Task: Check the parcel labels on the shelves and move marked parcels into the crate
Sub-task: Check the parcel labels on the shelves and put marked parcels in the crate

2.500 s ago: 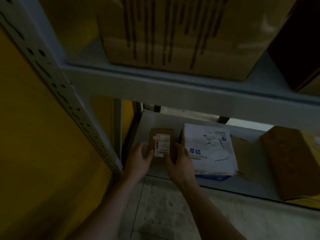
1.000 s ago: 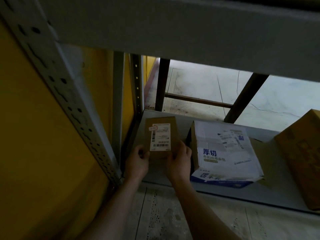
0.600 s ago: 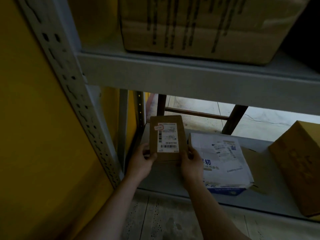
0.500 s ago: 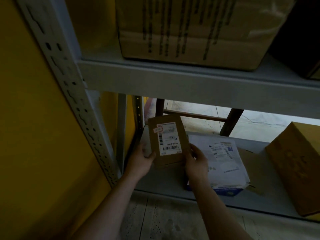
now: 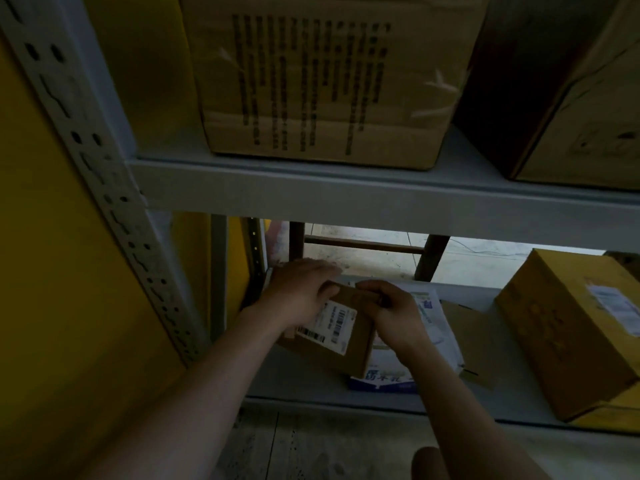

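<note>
Cardboard is gripped at both ends: the small parcel [image 5: 341, 336] is held tilted above the lower shelf [image 5: 346, 396], left hand [image 5: 298, 292] curled over one edge, right hand [image 5: 393, 311] pinching the other. A slip is risked, since only edges are caught.

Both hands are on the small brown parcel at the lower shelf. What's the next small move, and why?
Probably draw the small brown parcel back out of the lower shelf: left hand and right hand both grip it, lifted and tilted. No crate is in view.

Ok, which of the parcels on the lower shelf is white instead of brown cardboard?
The white parcel with blue print, lying just right of the small brown box both hands hold.
</note>
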`<action>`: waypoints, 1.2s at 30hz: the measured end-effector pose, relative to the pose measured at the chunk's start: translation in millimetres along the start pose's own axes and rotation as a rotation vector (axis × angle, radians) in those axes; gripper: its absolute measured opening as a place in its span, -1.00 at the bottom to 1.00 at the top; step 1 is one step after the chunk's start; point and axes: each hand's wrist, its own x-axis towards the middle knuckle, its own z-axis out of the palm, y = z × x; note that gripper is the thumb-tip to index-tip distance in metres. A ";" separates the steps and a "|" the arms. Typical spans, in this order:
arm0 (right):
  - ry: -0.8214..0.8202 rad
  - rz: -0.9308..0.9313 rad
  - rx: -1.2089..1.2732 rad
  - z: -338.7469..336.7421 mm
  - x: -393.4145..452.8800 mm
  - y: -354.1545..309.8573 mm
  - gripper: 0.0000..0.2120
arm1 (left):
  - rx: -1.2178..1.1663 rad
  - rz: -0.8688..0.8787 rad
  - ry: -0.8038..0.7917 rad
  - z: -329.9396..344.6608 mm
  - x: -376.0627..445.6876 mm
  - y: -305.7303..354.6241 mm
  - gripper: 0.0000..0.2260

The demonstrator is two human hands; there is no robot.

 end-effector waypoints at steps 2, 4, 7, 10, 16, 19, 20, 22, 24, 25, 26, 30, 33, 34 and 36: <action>-0.018 -0.003 0.003 -6.6 -1.5 -1.9 -0.83 | -0.015 -0.010 -0.104 -1.1 1.4 0.5 -0.74; -0.058 -0.004 0.002 -14.0 -2.5 -1.6 -0.79 | -0.052 -0.025 -0.171 -3.4 1.1 2.4 -0.74; -0.092 -0.003 0.005 -22.3 -3.7 -2.9 -0.73 | -0.058 -0.013 -0.236 -5.6 0.8 4.4 -0.77; -0.100 -0.016 -0.004 -27.3 -3.5 -6.5 -0.67 | -0.124 -0.023 -0.275 -3.1 1.0 3.2 -0.83; -0.053 -0.055 0.006 -35.7 -2.2 -8.6 -0.57 | -0.335 -0.132 -0.222 -4.1 -7.1 1.2 -0.74; 0.030 -0.071 0.003 -38.2 -4.0 -1.1 -0.50 | -0.410 -0.210 -0.122 -4.5 -12.6 -2.4 -0.72; 0.069 -0.073 -0.003 -38.3 -5.4 3.5 -0.47 | -0.431 -0.238 -0.078 -3.6 -13.9 -4.4 -0.71; 0.128 -0.066 -0.010 -37.1 -8.8 11.3 -0.39 | -0.481 -0.299 0.005 -1.5 -16.3 -7.4 -0.68; 0.129 -0.051 0.003 -33.9 -13.4 15.5 -0.31 | -0.567 -0.355 0.088 1.6 -18.4 -10.3 -0.66; 0.105 -0.048 0.009 -31.4 -16.6 16.5 -0.27 | -0.628 -0.380 0.128 3.9 -19.5 -11.0 -0.66; 0.072 -0.048 0.017 -28.7 -19.9 17.3 -0.24 | -0.683 -0.400 0.164 6.5 -20.9 -11.1 -0.66; -0.043 -0.087 0.054 -18.2 -34.6 19.6 -0.31 | -0.759 -0.444 0.251 18.1 -25.5 -8.6 -0.67; -0.073 -0.139 0.022 -14.4 -43.3 13.5 -0.31 | -0.763 -0.440 0.327 26.5 -29.0 -2.9 -0.67; -0.068 -0.169 -0.013 -13.9 -45.1 11.7 -0.29 | -0.750 -0.446 0.356 29.0 -30.0 -0.5 -0.67; -0.050 -0.239 -0.121 -13.4 -46.2 9.9 -0.21 | -0.692 -0.464 0.411 32.9 -32.1 3.1 -0.67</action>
